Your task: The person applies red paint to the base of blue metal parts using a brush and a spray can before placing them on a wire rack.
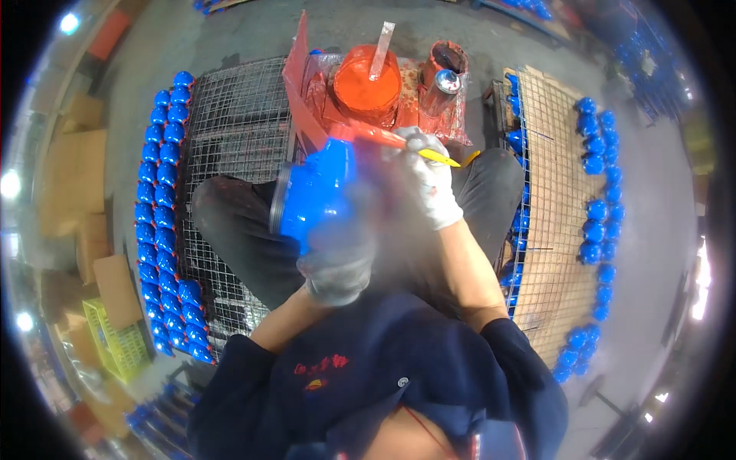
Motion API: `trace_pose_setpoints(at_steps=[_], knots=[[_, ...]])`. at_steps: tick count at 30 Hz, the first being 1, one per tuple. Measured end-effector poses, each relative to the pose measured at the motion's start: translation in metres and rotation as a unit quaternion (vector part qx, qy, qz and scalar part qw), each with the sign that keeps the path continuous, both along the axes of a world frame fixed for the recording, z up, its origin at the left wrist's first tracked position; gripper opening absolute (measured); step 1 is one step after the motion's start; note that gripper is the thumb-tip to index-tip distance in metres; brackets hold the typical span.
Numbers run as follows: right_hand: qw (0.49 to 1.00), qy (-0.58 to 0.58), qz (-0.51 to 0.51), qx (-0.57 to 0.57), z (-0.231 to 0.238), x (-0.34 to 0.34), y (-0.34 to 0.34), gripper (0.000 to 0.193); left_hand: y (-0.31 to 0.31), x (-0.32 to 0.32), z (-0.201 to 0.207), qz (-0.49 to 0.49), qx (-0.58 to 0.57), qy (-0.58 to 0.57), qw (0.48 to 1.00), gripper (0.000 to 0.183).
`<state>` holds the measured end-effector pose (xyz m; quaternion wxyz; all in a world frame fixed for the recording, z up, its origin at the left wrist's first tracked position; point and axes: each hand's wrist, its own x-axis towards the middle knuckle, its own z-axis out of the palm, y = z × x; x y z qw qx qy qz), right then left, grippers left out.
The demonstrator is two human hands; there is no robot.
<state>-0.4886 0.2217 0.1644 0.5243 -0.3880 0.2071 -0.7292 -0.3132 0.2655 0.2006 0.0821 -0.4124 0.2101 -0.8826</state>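
My left hand (337, 270), in a grey glove, is closed around the lower end of a glossy blue casting (318, 188), a housing with a round flanged opening on its left side. The casting's upper end is red. In a white glove, my right hand (431, 180) grips a paintbrush (438, 158) with a yellow handle. Red covers the brush's front part, which reaches left to the casting's red end and appears to touch it. A blurred patch hides part of the casting's right side and my left fingers.
Ahead stand an orange-red paint bucket (354, 90) with a flat stick (382, 47), a metal can (441, 93) and a paint-stained pot (456, 52). A red sheet (297, 84) rises beside them. Wire mesh racks (239, 115) flank my legs, with rows of blue castings (165, 195) along them.
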Motion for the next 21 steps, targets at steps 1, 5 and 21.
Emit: trace_pose_setpoints(at_steps=[1, 5, 21], knots=[[0.999, -0.026, -0.005, 0.020, -0.001, 0.005, -0.003, 0.017, -0.003, 0.001, 0.004, 0.022, -0.016, -0.003, 1.000, 0.026], [0.995, -0.054, -0.080, -0.014, 0.006, -0.033, -0.015, 0.017, -0.026, 0.036, 0.028, 0.229, -0.079, -0.195, 0.950, 0.050], [0.511, 0.826, -0.203, -0.118, -0.023, -0.063, -0.110, 0.021, -0.170, 0.090, 0.039, 0.359, 0.110, -0.331, 0.866, 0.073]])
